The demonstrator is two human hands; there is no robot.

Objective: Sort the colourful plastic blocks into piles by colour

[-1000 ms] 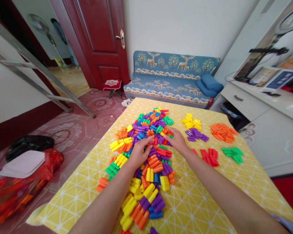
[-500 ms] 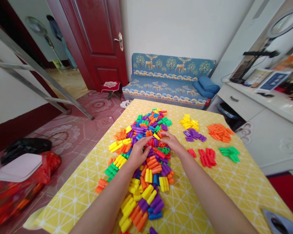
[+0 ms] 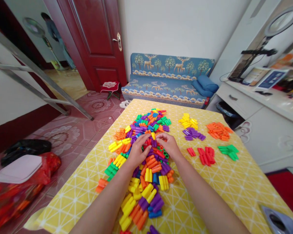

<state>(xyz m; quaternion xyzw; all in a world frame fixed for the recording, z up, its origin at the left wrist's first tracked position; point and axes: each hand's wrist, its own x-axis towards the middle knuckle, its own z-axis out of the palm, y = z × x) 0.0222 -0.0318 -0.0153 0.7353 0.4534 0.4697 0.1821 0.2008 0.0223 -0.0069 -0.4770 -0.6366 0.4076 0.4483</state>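
A long heap of bullet-shaped plastic building blocks in several colours lies on the table, some joined in strips. My left hand rests over the middle of the heap, its thumb apart from its stretched fingers. Facing it from the right is my right hand, fingers bent and thumb slightly apart, with nothing visibly gripped. A yellow block sits between the fingertips of both hands; whether they touch it I cannot tell. Red blocks lie below the hands, and the palms hide part of the heap.
Right of the heap are separate groups of yellow, purple, orange, red and green blocks. All lie on a yellow patterned tablecloth. A grey device occupies the near right corner. A blue sofa stands beyond.
My right hand has moved slightly left, and its fingers have drawn in closer to my left hand. The yellow block between the hands has shifted and turned more upright.
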